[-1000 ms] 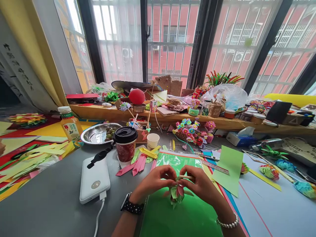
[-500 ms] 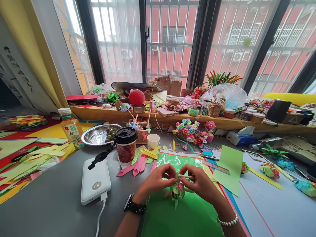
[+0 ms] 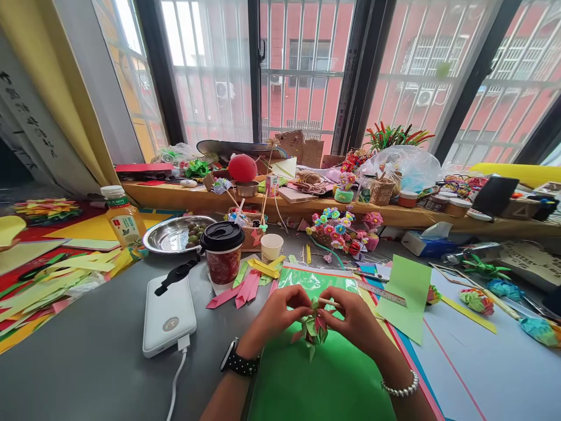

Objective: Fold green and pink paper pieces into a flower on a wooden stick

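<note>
Over the green folder [image 3: 324, 380] at the front middle, both my hands meet at a small folded paper flower [image 3: 314, 330] in light green and pink. My left hand [image 3: 280, 313], with a watch at the wrist, pinches the flower's upper left edge between thumb and fingers. On the other side, my right hand [image 3: 350, 321] is closed on a thin pale stick [image 3: 328, 302], its thumb against the flower. A bead bracelet circles the right wrist. The fingertips partly hide where the stick meets the paper.
Left of my hands are a white power bank [image 3: 170, 316] with its cable, a lidded coffee cup [image 3: 222, 254] and pink paper strips [image 3: 248, 287]. A paper cup [image 3: 272, 248] stands behind. To the right lie a light green sheet [image 3: 405, 297] and a ruler [image 3: 383, 292].
The right fingers have shifted on the stick, which now tilts more, and the right thumb has come lower by the flower. The left hand keeps its pinch. The view has moved slightly.
</note>
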The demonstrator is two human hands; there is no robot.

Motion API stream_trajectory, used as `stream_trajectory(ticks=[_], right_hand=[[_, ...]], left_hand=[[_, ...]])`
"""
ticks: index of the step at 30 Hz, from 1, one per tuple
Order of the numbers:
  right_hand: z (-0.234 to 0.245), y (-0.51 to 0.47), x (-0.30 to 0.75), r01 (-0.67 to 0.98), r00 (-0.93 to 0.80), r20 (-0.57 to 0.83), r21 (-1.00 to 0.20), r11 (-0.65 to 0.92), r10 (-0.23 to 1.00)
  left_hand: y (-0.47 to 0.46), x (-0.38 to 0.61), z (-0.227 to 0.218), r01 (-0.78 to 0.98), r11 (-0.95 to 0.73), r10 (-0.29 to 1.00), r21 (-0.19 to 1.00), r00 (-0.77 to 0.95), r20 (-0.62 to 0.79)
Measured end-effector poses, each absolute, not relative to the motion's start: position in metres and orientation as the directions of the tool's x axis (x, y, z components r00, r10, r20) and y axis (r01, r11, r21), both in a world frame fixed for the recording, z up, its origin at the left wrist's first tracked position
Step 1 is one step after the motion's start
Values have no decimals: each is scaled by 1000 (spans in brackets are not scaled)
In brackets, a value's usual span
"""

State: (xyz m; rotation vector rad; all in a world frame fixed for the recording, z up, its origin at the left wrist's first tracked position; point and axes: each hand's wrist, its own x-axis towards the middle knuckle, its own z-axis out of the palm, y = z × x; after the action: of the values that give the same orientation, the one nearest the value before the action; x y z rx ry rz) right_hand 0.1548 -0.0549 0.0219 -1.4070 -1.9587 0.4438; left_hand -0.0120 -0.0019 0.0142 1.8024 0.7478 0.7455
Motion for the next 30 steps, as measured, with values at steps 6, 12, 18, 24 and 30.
stream_trajectory(ticks=[6, 12, 18, 24, 30], right_hand=[[21, -55, 155, 729, -187, 382, -564, 388, 905], [21, -54, 156, 747, -187, 390, -539, 388, 902], [21, -55, 154, 753, -194, 435, -508, 418, 879], [19, -54, 153, 818, -193, 485, -400, 413, 853], [18, -53, 151, 847, -197, 543, -325, 421, 816]], left_hand=[[-2, -13, 12, 187, -390, 772, 902, 600, 209], [-1, -16, 11, 185, -457, 732, 870, 633, 250], [-2, -16, 11, 227, -503, 747, 834, 599, 287], [-4, -13, 13, 283, -571, 750, 771, 562, 349], [-6, -12, 15, 301, -568, 768, 766, 528, 362]])
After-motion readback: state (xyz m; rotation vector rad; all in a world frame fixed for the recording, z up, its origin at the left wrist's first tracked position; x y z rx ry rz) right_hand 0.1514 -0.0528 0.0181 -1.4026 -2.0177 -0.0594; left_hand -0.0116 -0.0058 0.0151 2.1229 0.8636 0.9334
